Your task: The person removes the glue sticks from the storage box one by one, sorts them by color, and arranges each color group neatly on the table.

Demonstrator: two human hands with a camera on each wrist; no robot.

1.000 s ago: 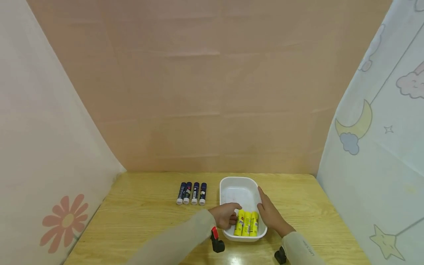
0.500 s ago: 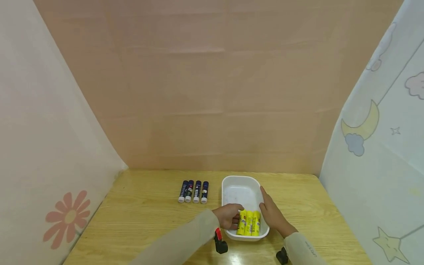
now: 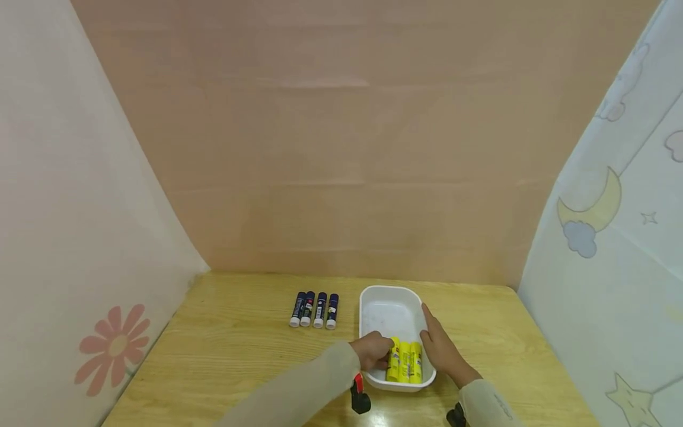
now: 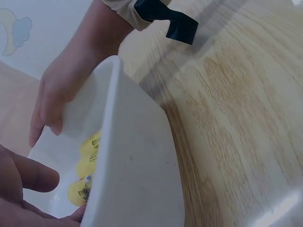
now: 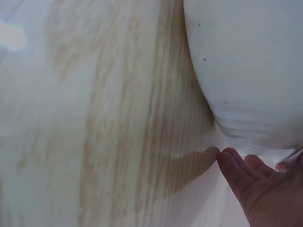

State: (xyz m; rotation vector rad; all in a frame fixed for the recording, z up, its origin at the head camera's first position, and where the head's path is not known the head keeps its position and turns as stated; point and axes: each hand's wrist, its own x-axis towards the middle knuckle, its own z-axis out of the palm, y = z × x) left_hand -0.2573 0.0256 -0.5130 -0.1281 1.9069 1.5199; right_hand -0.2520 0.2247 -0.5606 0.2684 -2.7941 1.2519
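Note:
A white plastic tray (image 3: 397, 385) stands on the table with three yellow glue sticks (image 3: 404, 362) side by side in its near end. Inside the tray, my left hand (image 3: 370, 350) has its fingers at the side of the leftmost glue stick. In the left wrist view the thumb (image 4: 40, 177) lies straight, apart from the fingers, with a gap between its tip and the stick. My right hand (image 3: 443, 350) holds the tray's right side, thumb over the rim and fingers along the outer wall (image 5: 251, 127).
Several dark blue glue sticks (image 3: 320, 309) with white ends lie in a row left of the tray on the wooden table (image 3: 229, 344). A brown sheet (image 3: 341, 178) hangs behind; printed white cloths flank the table (image 3: 181, 379).
The whole head view has shifted slightly. My left thumb sits lower at the far end of the leftmost yellow glue stick; the right hand keeps its hold on the tray.

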